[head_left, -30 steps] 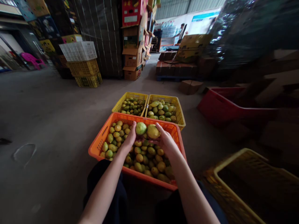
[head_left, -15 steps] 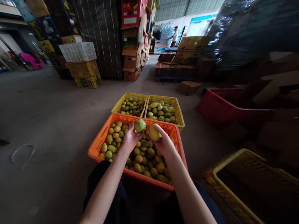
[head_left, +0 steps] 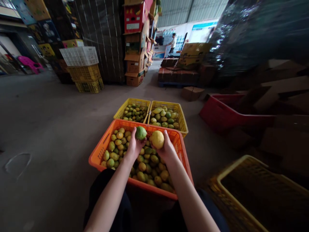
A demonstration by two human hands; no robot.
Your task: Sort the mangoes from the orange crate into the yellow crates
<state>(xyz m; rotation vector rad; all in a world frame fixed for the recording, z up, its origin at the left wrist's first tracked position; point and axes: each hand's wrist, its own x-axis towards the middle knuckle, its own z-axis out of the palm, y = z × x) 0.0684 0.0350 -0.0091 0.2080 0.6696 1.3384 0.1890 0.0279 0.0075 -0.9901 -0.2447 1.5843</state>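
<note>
My left hand [head_left: 135, 144] is closed around a green lemon [head_left: 141, 132], with the thumb along its left side. A larger yellow lemon [head_left: 158, 139] sits in the fingers of my right hand [head_left: 167, 149], thumb upright at its right. Both fruits are held side by side, a small gap between them, over an orange plastic crate [head_left: 106, 141]. Inside that crate lie many lemons [head_left: 142, 166] in yellow and green shades, partly hidden by my hands and forearms.
Behind the orange crate stand two yellow crates [head_left: 149, 112] of similar fruit. An open yellow crate [head_left: 231, 167] is at my right, with a red bin [head_left: 214, 112] beyond it. Stacked cartons [head_left: 134, 66] and a distant person [head_left: 173, 43] are farther back.
Both fruits have been turned in my hands: the left one now shows a greener side, the right one a brighter yellow face. The view has shifted slightly.
</note>
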